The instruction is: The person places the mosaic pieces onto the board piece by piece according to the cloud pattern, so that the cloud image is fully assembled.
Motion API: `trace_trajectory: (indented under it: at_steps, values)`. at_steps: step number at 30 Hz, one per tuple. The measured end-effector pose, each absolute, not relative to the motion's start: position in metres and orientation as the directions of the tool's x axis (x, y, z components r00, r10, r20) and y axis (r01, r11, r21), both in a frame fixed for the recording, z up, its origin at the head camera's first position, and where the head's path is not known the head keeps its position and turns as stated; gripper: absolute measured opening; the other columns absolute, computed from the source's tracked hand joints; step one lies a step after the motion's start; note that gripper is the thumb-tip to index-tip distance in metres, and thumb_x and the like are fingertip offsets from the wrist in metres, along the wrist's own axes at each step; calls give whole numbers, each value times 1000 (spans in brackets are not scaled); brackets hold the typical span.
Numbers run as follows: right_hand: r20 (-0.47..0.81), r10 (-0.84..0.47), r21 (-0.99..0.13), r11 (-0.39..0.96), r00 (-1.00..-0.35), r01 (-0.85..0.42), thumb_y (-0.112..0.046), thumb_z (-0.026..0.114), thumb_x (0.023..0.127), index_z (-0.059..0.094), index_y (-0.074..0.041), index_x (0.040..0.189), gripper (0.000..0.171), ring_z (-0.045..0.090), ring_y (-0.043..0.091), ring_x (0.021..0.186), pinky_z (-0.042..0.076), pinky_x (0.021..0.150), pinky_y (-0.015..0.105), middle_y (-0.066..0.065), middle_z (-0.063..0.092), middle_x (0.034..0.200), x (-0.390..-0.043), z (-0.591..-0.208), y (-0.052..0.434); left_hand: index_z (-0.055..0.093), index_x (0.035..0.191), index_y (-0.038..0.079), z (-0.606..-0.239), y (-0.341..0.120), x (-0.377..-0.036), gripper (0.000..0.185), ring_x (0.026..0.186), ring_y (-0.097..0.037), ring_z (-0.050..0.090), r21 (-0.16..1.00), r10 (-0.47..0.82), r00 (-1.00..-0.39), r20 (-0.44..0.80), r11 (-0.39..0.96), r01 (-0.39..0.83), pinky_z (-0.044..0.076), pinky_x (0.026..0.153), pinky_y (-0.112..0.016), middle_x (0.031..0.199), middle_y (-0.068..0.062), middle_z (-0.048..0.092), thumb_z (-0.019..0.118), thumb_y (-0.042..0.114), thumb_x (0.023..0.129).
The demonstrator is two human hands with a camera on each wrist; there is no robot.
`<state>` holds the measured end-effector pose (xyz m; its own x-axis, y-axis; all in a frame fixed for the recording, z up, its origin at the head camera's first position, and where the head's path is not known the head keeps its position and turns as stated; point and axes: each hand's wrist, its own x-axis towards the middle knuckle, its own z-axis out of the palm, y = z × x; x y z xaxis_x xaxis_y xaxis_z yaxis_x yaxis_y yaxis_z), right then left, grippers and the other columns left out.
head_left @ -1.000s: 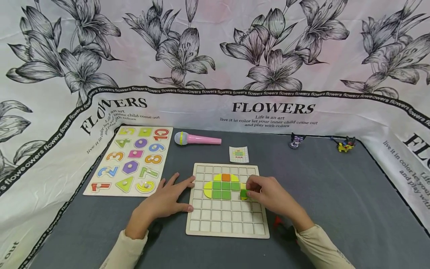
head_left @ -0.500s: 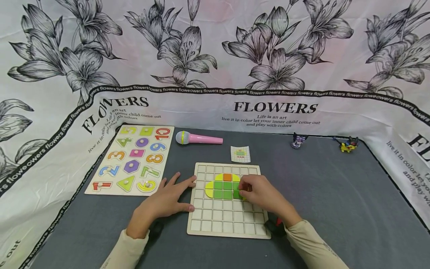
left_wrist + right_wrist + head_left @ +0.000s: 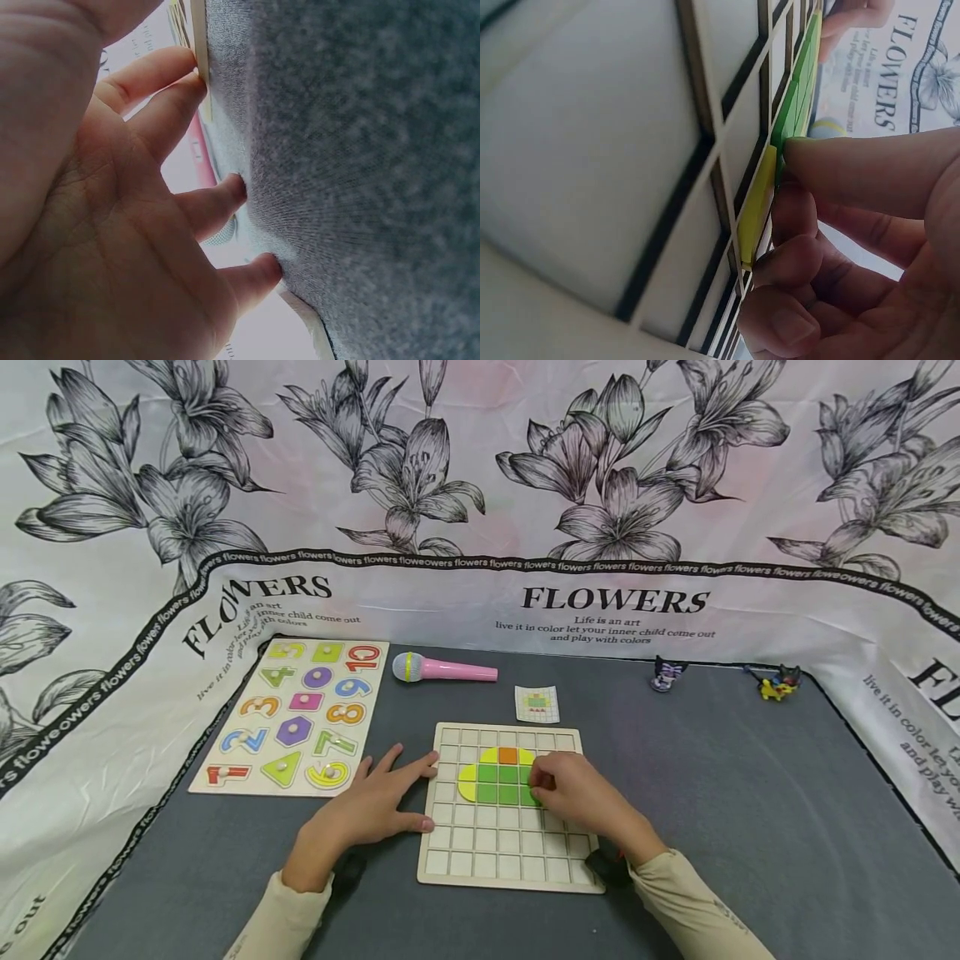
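Note:
A wooden grid board lies on the table, with an orange square, green squares and yellow rounded pieces set in its cells. My left hand spreads its fingers along the board's left edge, thumb and index fingertip touching the rim. Over the right end of the coloured pieces, my right hand pinches a green square tile between thumb and index finger, down at its cell. Beside that tile sits a yellow rounded piece, which the right hand hides in the head view.
A number and shape puzzle board lies to the left. Behind the grid board are a pink toy microphone and a small pattern card. Two small figurines, one purple and one yellow, stand at the back right.
My right hand has moved left with the green tile, from over the yellow piece to the cell at the end of the lower green row. The left hand has stayed put.

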<state>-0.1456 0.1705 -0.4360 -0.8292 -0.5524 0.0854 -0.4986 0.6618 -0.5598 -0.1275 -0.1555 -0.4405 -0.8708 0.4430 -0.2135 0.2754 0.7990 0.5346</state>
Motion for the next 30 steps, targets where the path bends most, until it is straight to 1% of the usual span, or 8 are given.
trace_trajectory:
  at_steps: [3, 8, 10, 13, 18, 22, 30]
  values:
    - [77, -544, -563, 668, -835, -487, 2, 76, 92, 73, -10, 91, 12, 55, 7, 73, 51, 67, 30, -8, 63, 81, -144, -435, 171, 36, 169, 18, -440, -155, -128, 95, 162, -44, 10, 534, 446, -869, -213, 798, 278, 2, 125, -71, 156, 1, 58, 86, 40, 92]
    - [52, -488, -630, 661, -871, -408, -2, 75, 95, 73, -9, 99, 9, 56, 10, 76, 50, 68, 31, -8, 62, 84, -137, -430, 179, 36, 169, 18, -440, -155, -127, 95, 162, -45, 11, 538, 449, -869, -208, 794, 282, 2, 125, -71, 155, 1, 59, 87, 41, 91]
    - [60, -469, -658, 645, -881, -389, -3, 74, 97, 73, -9, 102, 7, 57, 11, 77, 51, 68, 31, -7, 63, 87, -133, -427, 184, 37, 169, 18, -440, -155, -127, 96, 162, -45, 11, 539, 447, -870, -208, 794, 279, 2, 125, -71, 155, 1, 59, 87, 41, 91]
    - [91, -461, -678, 621, -883, -394, -4, 74, 98, 74, -8, 104, 7, 60, 11, 80, 52, 68, 32, -6, 65, 91, -127, -421, 195, 37, 169, 17, -440, -156, -127, 95, 162, -46, 11, 539, 446, -871, -205, 794, 280, 2, 124, -72, 155, 0, 59, 87, 41, 91]
    - [102, -437, -670, 634, -894, -386, -4, 75, 98, 75, -7, 108, 11, 62, 10, 84, 52, 70, 31, -6, 68, 98, -111, -414, 214, 37, 169, 17, -440, -157, -126, 95, 162, -46, 12, 541, 454, -868, -201, 790, 288, 2, 125, -72, 157, -1, 57, 86, 41, 92]
    - [86, -426, -647, 664, -901, -375, -5, 77, 97, 74, -8, 110, 14, 59, 7, 83, 51, 69, 30, -9, 66, 96, -99, -413, 233, 37, 169, 16, -440, -157, -126, 94, 161, -46, 12, 542, 455, -868, -201, 790, 288, 2, 125, -71, 159, -2, 55, 86, 41, 92]
    - [26, -481, -654, 655, -876, -379, -11, 81, 97, 75, -11, 112, 15, 54, 4, 78, 49, 63, 29, -11, 63, 94, -81, -422, 270, 36, 169, 16, -440, -157, -125, 94, 161, -47, 13, 542, 459, -866, -197, 787, 294, 3, 124, -72, 159, -3, 55, 85, 41, 92]
